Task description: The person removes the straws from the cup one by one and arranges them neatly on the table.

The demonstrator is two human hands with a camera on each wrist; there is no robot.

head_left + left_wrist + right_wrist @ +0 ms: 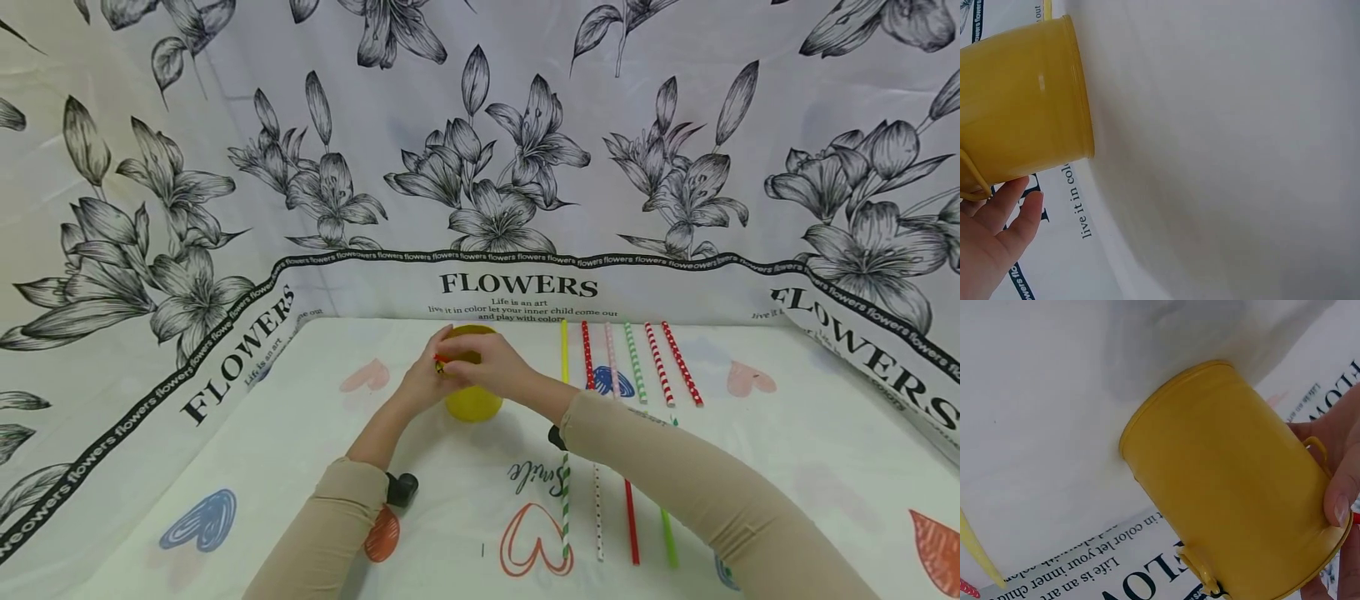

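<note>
A small yellow pail (474,406) with wire loops on its sides stands in front of me. At its left side my left hand (426,382) grips it, thumb on the outer wall near the rim in the right wrist view. The left fingertips lie by a side loop (974,178) in the left wrist view. My right hand (491,362) reaches across the pail's top from the right. Its finger and thumb pinch a small red and yellow thing (440,363) at the left rim, mostly hidden, its kind unclear.
To the right lies a back row of patterned paper straws (636,362), with a yellow straw (565,350) at its left end. A nearer row includes a red straw (632,521) and a green straw (669,537), partly under my right sleeve (675,467). A flower-printed curtain (495,150) stands behind.
</note>
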